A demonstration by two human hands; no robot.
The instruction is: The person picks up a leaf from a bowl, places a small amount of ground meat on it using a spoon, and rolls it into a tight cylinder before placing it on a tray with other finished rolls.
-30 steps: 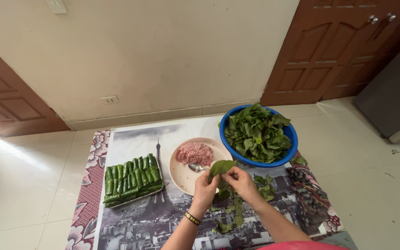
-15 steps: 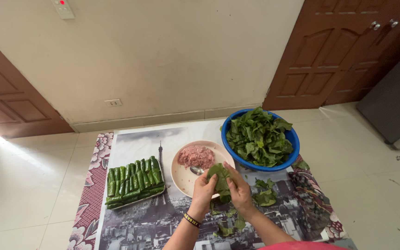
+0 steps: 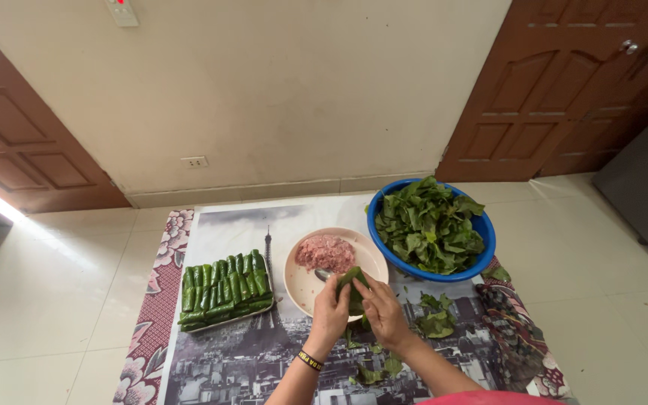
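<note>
pinching a folded green leaf (image 3: 353,290) mid-frame, my left hand (image 3: 329,315) and right hand (image 3: 384,313) clamp it; slack fingers could spill filling.

I see little of that kind from here. High on the cream wall, at the top edge of my view, sits a small white rectangular wall unit with a red glowing display (image 3: 122,10), cut off by the frame; it is too small for me to tell more. Low on the same wall, just above the skirting, is a white rectangular socket plate (image 3: 194,162). On the floor lies a printed picture mat with a grey city scene and a red floral border (image 3: 219,225), flat under the dishes; it is a print, not a sign. I find no packages, no stuck-on labels and no other screens anywhere in the view.
</note>
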